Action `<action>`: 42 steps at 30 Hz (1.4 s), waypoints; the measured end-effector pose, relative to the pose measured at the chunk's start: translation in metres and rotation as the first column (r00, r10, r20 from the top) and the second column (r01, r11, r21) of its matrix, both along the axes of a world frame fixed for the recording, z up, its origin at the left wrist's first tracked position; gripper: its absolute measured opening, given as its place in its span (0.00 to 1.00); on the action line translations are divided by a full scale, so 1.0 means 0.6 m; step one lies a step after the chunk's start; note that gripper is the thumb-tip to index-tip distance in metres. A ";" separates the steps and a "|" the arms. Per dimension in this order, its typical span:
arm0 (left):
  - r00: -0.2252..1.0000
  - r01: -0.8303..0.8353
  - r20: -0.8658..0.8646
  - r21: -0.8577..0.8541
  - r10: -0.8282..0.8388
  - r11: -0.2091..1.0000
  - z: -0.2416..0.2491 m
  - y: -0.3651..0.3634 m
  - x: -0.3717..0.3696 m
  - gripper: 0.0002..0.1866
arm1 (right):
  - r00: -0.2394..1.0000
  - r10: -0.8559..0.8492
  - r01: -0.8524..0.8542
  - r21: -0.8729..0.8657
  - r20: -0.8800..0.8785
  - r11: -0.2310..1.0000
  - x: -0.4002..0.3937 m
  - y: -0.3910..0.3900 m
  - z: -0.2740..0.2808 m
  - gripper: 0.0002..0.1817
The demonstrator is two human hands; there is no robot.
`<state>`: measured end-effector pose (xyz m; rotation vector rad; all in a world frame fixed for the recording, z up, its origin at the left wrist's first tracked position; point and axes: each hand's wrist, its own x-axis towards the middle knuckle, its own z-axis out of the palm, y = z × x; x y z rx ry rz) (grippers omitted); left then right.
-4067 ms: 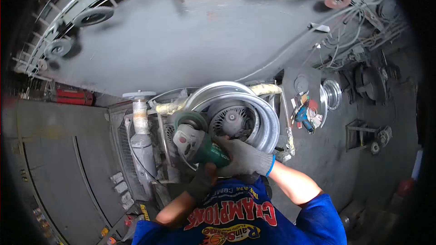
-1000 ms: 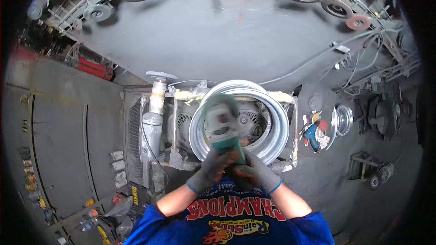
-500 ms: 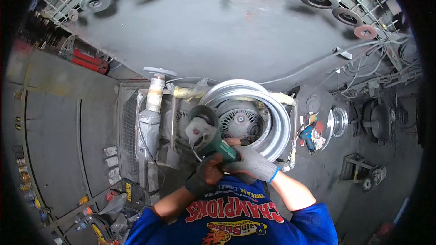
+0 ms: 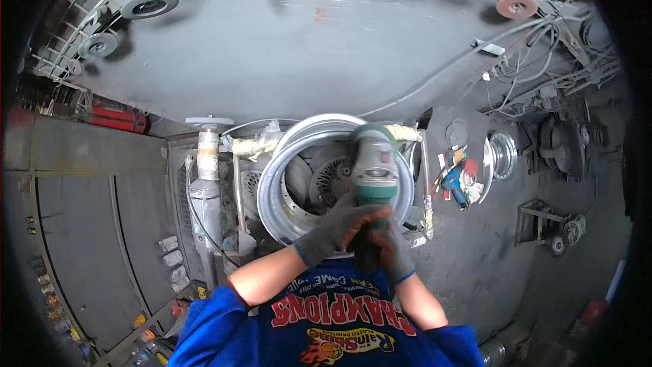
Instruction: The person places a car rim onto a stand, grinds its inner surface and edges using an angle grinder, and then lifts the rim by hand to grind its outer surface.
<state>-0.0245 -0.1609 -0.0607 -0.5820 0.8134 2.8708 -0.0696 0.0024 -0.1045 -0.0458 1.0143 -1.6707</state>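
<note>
- The left hand (image 4: 334, 226) and right hand (image 4: 395, 253), both gloved, wrap the grinder (image 4: 375, 175) just right of the picture's centre; this two-handed hold looks good for control;
- The wheel rim (image 4: 267, 187) lies mid-frame beneath the tool; whether the disc (image 4: 372, 128) touches metal, I cannot tell;
- Light, even pressure along the curve would likely serve best; lingering on one spot could gouge it;
- Both hands are safest well behind the disc; a snag on the rim's edge might kick the tool.
</note>
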 end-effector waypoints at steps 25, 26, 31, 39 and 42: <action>0.916 -0.400 -0.046 -0.188 0.399 0.897 -0.015 -0.014 0.085 0.30 | 0.872 0.396 -0.386 0.093 -0.288 0.918 -0.031 -0.111 0.119 0.29; 0.940 -0.283 0.108 -0.285 0.324 0.916 -0.018 -0.010 0.070 0.25 | 0.959 0.278 -0.279 -0.010 -0.060 0.960 -0.032 -0.092 0.136 0.23; 0.999 0.034 0.017 -0.166 -0.032 0.986 0.014 0.030 -0.036 0.15 | 0.958 -0.221 0.225 -0.001 0.183 0.974 0.010 -0.006 0.103 0.17; 0.994 0.094 -0.044 -0.147 -0.101 0.985 0.058 0.014 0.014 0.19 | 0.998 0.068 -0.065 -0.158 0.015 0.985 -0.033 -0.011 0.173 0.25; 0.985 -0.169 -0.055 -0.086 0.165 0.982 0.079 0.002 0.070 0.25 | 0.851 0.408 -0.353 0.214 -0.330 0.911 -0.049 -0.063 0.202 0.30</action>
